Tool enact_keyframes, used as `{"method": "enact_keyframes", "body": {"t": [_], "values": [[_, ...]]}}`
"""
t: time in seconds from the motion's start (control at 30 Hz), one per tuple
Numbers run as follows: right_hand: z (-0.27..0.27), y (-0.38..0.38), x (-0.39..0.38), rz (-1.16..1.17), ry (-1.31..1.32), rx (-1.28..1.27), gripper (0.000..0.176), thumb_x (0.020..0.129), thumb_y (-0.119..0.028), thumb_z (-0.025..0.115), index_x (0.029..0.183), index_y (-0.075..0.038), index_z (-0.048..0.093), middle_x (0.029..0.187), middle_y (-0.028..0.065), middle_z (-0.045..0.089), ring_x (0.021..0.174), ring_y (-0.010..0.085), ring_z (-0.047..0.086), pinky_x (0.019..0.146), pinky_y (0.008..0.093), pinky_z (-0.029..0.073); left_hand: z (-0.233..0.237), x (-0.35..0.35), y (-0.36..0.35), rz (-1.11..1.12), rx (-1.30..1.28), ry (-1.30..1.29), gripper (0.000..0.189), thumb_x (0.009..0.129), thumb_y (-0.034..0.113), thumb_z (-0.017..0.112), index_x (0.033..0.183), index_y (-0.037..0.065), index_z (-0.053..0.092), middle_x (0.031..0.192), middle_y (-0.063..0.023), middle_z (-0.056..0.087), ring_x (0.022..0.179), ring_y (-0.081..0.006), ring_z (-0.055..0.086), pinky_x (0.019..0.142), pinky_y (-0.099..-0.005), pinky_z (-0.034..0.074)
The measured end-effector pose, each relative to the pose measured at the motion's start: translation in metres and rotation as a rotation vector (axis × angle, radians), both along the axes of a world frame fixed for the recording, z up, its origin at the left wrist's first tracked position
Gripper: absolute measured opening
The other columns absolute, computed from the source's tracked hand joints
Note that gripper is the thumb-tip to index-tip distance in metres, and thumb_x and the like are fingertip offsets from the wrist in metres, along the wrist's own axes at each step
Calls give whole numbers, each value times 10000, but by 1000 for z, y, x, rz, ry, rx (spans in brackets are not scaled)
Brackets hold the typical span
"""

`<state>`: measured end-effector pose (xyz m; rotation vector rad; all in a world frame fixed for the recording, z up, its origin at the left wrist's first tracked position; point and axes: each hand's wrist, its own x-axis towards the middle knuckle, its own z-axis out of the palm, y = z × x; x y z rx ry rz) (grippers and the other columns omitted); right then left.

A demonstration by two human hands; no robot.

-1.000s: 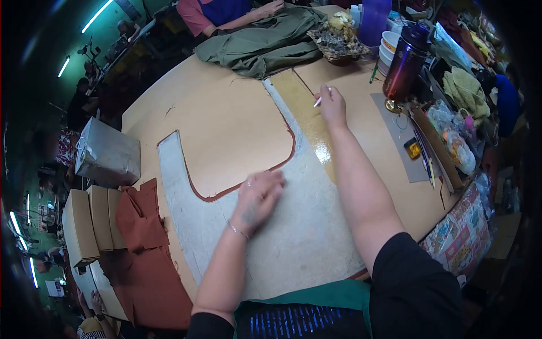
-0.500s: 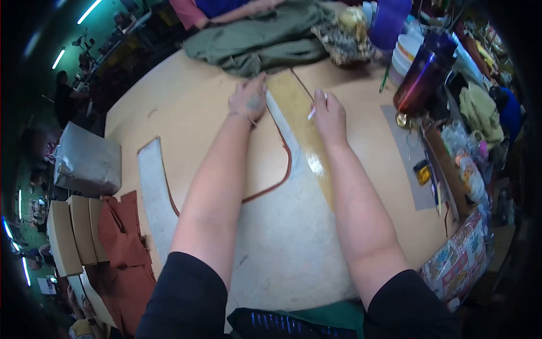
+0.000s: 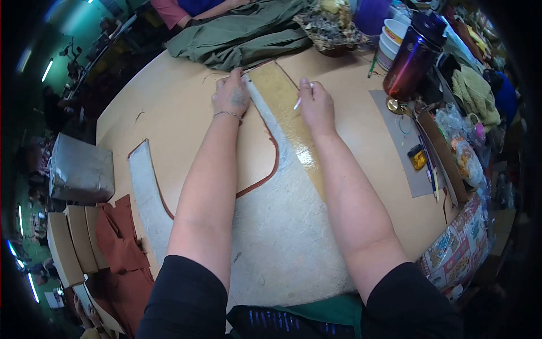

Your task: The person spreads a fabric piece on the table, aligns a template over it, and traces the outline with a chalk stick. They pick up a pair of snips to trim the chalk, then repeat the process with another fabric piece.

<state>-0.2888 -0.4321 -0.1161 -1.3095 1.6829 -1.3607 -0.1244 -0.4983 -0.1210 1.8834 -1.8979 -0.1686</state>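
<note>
A large grey-white pattern template (image 3: 276, 248) lies on the table, with a strip of shiny yellowish tape (image 3: 285, 107) along its upper right arm. Reddish-brown material (image 3: 275, 169) shows as a narrow rim past its curved cut-out. At the far left corner of that arm, my left hand (image 3: 230, 97) rests with its fingers lying against the edge; its fingertips are partly hidden. My right hand (image 3: 317, 110) is closed on a thin white pen-like stick (image 3: 297, 104), held beside the template's right edge. A dark line runs along this edge above the hand.
Green cloth (image 3: 243, 39) is heaped at the table's far side, near another person's arm (image 3: 212, 12). A dark red tumbler (image 3: 414, 56), white tubs (image 3: 389, 42) and a cardboard tray (image 3: 443, 155) crowd the right. Rust-coloured cloth (image 3: 121, 237) and a metallic box (image 3: 82, 168) stand left.
The whole view has shifted, so the table and both hands appear farther left. My right hand seems slightly farther down the template's edge. Both grips look the same.
</note>
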Motion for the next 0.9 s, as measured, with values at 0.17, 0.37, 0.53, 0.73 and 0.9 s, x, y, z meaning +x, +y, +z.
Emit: {"method": "enact_keyframes", "body": {"t": [0.17,0.37,0.53,0.73,0.9], "values": [[-13,-4,3,-90,25,-101,341,867,-305,442,810,13,551,816,204,584,728,336,564,672,378,439,-15,11,-21,-118,-120,24,346,812,195,488,1146,104,474,954,-188,594,902,-326,562,772,-401,446],[2,4,2,-54,208,-136,332,854,-283,421,775,18,537,819,221,564,803,371,537,727,444,419,-4,36,19,-275,245,776,517,836,264,524,1273,50,348,1330,-176,297,1228,-269,295,987,-335,270],[-1,5,0,-41,177,-68,323,853,-281,424,780,9,546,810,216,567,783,369,546,711,441,426,27,16,203,-556,-156,21,340,692,129,610,1018,44,561,1146,-198,474,1105,-352,414,936,-424,325],[-11,0,-3,74,143,-97,373,860,-351,441,749,-8,539,718,171,578,680,311,567,640,386,431,33,-21,288,-363,266,-212,597,764,482,502,1277,209,364,1373,-82,235,1279,-313,151,956,-608,128],[7,68,-9,165,5,-193,397,857,-368,453,714,-7,530,665,160,560,644,297,558,608,373,423,30,-20,289,-364,211,-242,596,772,506,466,1284,223,351,1377,-64,236,1284,-287,148,957,-606,129]]}}
